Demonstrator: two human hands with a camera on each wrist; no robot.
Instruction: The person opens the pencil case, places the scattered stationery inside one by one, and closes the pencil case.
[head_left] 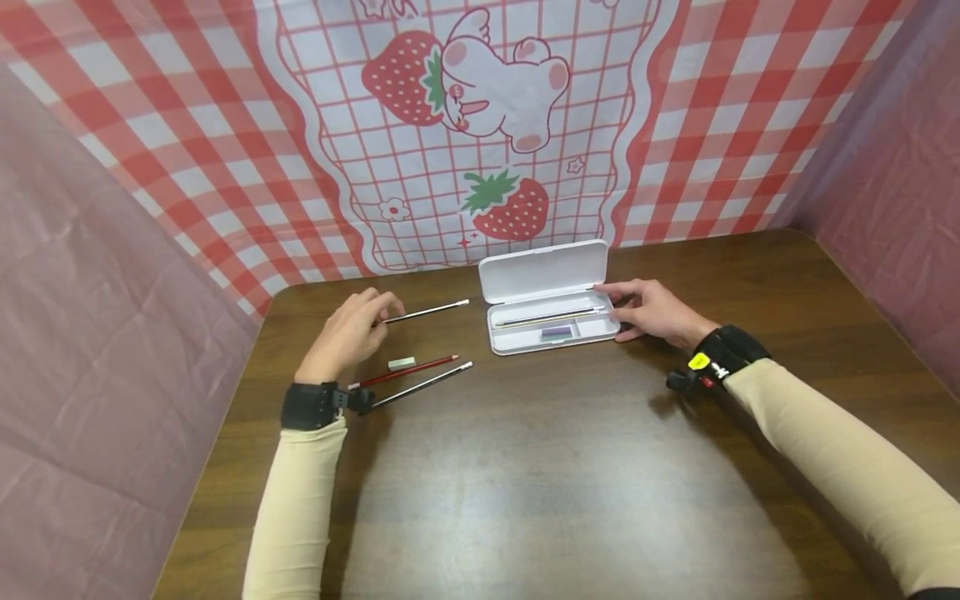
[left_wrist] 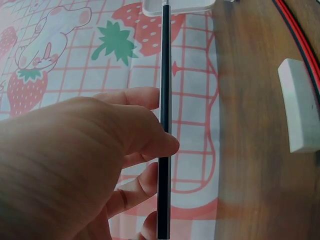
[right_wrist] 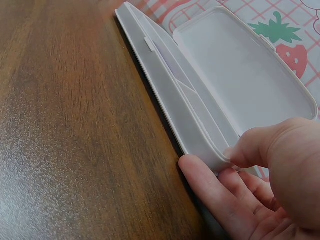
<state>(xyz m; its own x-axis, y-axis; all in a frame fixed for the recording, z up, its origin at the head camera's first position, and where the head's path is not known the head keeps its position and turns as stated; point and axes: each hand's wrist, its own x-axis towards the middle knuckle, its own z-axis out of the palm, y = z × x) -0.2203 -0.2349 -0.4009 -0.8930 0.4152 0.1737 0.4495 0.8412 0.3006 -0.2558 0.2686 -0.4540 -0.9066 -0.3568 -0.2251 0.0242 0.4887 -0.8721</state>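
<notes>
My left hand [head_left: 352, 329] pinches a black-and-white pencil [head_left: 431, 311] near one end, above the table's left side. In the left wrist view the dark pencil [left_wrist: 165, 65] runs lengthwise between thumb and fingers. A white pencil case [head_left: 517, 340] lies with its lid [head_left: 543, 275] raised at the back. My right hand [head_left: 652, 312] grips the case's right end, with the thumb [right_wrist: 247, 147] at the rim and the fingers outside. Inside lie pencils [head_left: 551, 316] in the back compartment and a small purple-and-white block [head_left: 557, 333] in a front one.
Below my left hand a pale eraser [head_left: 402, 364], a red pencil [head_left: 416, 368] and another black-and-white pencil [head_left: 427, 385] lie on the wooden table [head_left: 540, 467]. A red-and-white checked cloth [head_left: 675, 167] with strawberries hangs behind. Pinkish cloth [head_left: 105, 333] stands at both sides.
</notes>
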